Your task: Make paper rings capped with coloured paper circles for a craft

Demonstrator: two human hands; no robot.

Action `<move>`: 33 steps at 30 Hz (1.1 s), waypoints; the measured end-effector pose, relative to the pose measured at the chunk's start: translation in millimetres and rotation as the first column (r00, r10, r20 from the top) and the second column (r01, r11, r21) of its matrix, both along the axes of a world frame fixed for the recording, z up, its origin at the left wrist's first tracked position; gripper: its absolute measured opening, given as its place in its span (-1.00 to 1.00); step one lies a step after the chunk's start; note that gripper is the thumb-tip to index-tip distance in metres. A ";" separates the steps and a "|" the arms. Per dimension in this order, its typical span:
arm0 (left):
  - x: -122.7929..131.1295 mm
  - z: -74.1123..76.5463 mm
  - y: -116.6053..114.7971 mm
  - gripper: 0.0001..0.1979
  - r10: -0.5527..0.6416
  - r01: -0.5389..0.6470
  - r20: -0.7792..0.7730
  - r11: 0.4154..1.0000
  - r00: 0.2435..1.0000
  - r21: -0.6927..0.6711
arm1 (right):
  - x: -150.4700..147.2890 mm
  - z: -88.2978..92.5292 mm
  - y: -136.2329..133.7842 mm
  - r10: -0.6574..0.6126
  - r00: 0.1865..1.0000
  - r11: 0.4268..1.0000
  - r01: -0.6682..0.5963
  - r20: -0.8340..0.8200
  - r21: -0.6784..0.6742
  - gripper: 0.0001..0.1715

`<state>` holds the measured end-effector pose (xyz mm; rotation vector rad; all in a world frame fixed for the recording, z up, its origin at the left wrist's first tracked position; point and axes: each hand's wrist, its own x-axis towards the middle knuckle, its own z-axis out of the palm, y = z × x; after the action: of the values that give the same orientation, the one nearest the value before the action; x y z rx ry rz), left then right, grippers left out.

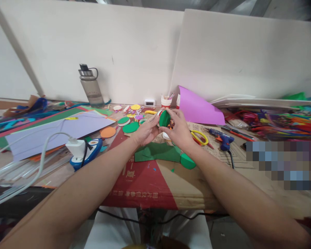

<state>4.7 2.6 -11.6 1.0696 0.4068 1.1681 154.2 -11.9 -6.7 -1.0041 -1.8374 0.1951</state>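
Observation:
Both hands meet over the middle of the cardboard-covered table. A small green disc (165, 118) with a white rim is held upright between them. My left hand (148, 130) grips its left side, fingers closed round the edge. On the other side, my right hand (180, 128) pinches the disc with thumb and fingers. Below the hands lies a strip of green paper (158, 153), with a green round piece (188, 161) at its right end. More green circles (131, 127) rest left of the hands. Yellow-handled scissors (199, 137) lie beside my right wrist.
A blue glue gun (224, 140) lies at the right, near colourful pipe cleaners (269, 121). Purple paper (199, 109), a cup (166, 101) and a small clock (149, 103) stand behind. A bottle (91, 86), paper sheets (59, 129) and a power strip (85, 155) are left.

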 end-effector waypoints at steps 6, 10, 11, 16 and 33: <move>-1.6 1.8 0.3 -0.78 -0.008 0.010 0.042 0.999 0.999 -0.040 | 1.2 2.7 -0.7 0.035 0.999 0.999 -0.035 0.039 0.005 -0.15; -2.5 0.6 1.4 -0.74 -0.015 0.016 0.025 0.999 1.000 -0.045 | 1.8 2.5 -0.4 0.031 0.998 0.999 -0.032 0.062 0.016 -0.15; -2.6 0.2 1.9 -0.73 -0.020 0.020 0.021 0.999 1.000 -0.043 | 2.0 2.5 -0.2 0.030 0.997 0.999 -0.032 0.073 0.024 -0.15; -3.0 -2.1 5.1 -0.63 -0.031 0.030 -0.003 0.998 1.000 -0.046 | 2.9 4.6 0.3 0.037 0.991 0.997 -0.045 0.128 0.061 -0.14; -0.1 -7.5 11.2 -0.33 -0.018 0.015 -0.116 0.999 0.993 -0.032 | 1.6 5.3 -3.5 0.112 0.954 0.984 -0.145 0.278 0.102 -0.09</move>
<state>4.6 13.8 -19.0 1.1154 0.5041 1.0850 155.8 -15.4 -1.3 -0.8583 -2.1396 0.0227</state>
